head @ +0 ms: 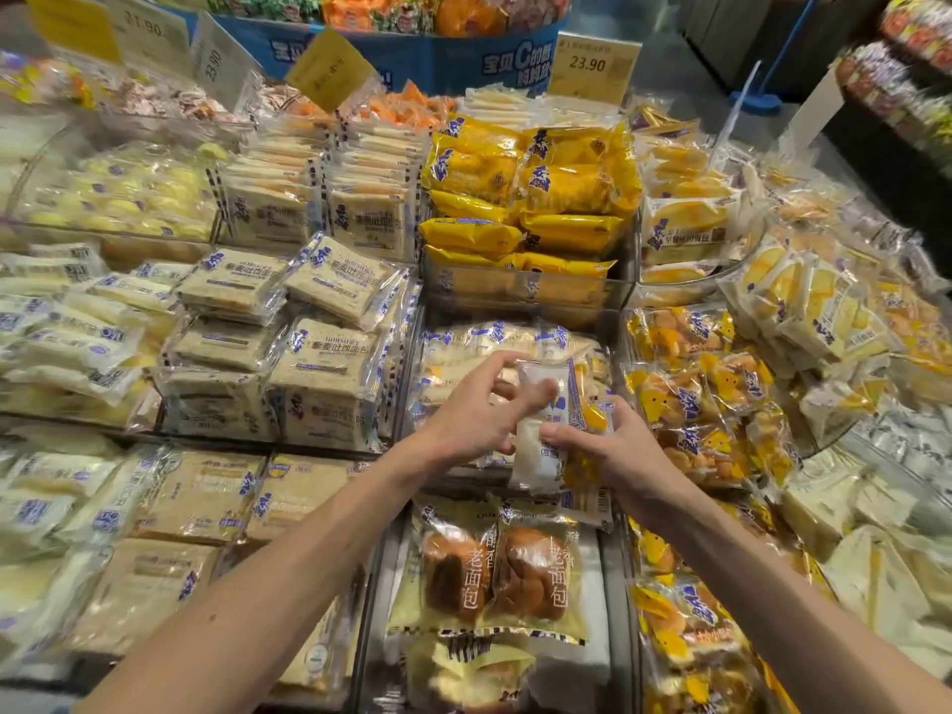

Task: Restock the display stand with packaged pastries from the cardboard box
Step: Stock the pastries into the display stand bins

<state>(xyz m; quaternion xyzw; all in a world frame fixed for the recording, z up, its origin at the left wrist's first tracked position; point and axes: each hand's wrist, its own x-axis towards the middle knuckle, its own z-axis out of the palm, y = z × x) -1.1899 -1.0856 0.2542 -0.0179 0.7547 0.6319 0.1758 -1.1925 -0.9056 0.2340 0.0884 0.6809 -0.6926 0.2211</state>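
Left hand (pixel 479 412) and right hand (pixel 615 450) clasp one packaged pastry (pixel 541 456) over the display stand (pixel 615 569); next, probably laying it flat.

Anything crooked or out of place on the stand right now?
Yes. The yellow price tag at the back leans sharply, unlike the upright 23.90 tag. On the right, clear-wrapped packs lie heaped, not in rows. Nothing looks torn.
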